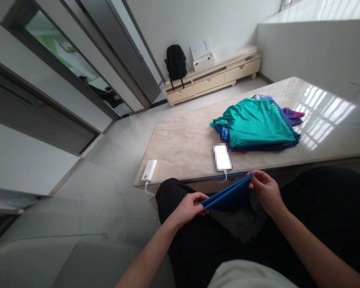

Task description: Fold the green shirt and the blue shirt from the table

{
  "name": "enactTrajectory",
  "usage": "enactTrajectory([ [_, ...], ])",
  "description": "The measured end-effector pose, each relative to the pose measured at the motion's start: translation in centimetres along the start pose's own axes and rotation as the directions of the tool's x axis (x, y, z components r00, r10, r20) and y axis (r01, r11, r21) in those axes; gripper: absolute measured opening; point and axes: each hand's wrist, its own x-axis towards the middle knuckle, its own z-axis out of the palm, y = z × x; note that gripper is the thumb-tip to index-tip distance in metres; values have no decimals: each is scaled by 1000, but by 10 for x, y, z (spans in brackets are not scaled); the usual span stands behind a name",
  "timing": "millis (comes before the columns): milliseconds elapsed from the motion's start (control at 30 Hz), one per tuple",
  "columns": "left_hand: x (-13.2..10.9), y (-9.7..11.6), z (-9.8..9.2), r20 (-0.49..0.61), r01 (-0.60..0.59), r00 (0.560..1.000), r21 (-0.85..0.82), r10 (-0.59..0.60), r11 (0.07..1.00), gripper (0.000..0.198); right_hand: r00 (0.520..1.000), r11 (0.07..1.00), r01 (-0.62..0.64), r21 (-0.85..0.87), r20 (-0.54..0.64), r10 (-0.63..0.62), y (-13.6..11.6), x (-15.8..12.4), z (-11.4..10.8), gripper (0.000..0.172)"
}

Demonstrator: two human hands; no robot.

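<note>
The left hand [195, 205] and right hand [266, 191], each closed in a pinch, are holding a blue cloth [232, 197] by opposite ends just off the near edge of the tabletop [183, 146] — seemingly straightening it, the next move probably calling for level corners.

We have the desk [183, 144] before us, the power bank [149, 171] at its near left corner, the device [222, 158] farther right by the near edge, and the pile of clothes [258, 122] just behind and right of the device. On our side of the desk, above our lap [210, 240], the cloth [229, 197] spans from our left fingers [199, 196] to our right fingers [257, 175]. Beyond the desk, we see the low cabinet [210, 83] along the wall [222, 20], bearing the backpack [176, 62] and, to its right, the box [203, 62].
</note>
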Motion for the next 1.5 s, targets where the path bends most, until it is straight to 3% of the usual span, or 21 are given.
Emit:
enactTrajectory([
  [333, -12, 7, -19, -72, 68, 996, 125, -60, 990, 34, 999, 998, 13, -66, 32, -11, -4, -3, -4, 33],
  [433, -21, 13, -20, -28, 129, 991, 9, -129, 992, 36, 996, 992, 7, -125, 86, 4, -15, -9, -4, 30],
  [667, -45, 28, -24, -35, 93, 993, -296, -109, 951, 32, 969, 972, -56, -227, 221, 108, -57, -38, -2, 27],
  [867, -62, 45, -27, -25, 46, 998, -414, -61, 909, 35, 979, 956, -56, -288, 174, 110, -87, -65, 9, 27],
  [1033, -62, 39, -24, -72, -29, 997, -328, 6, 944, 55, 983, 954, -48, -296, 154, 98, -96, -72, 12, 29],
  [1100, -61, 34, -22, -136, -90, 989, -213, 62, 973, 48, 986, 950, -41, -309, 142, 88, -99, -75, 14, 29],
  [1200, -62, 33, -19, -239, -209, 947, 57, 216, 976, 21, 989, 940, -46, -339, 120, 91, -105, -82, 20, 30],
  [1267, -66, 36, -18, -245, -273, 911, 243, 331, 931, 8, 988, 935, -60, -349, 111, 105, -110, -87, 23, 33],
  [1400, -75, 41, -20, -166, -419, 813, 500, 559, 758, 13, 987, 915, -82, -395, 93, 129, -117, -90, 24, 37],
  [1500, -80, 42, -23, -56, -549, 689, 610, 722, 571, 13, 986, 885, -87, -458, 87, 142, -118, -91, 19, 40],
])
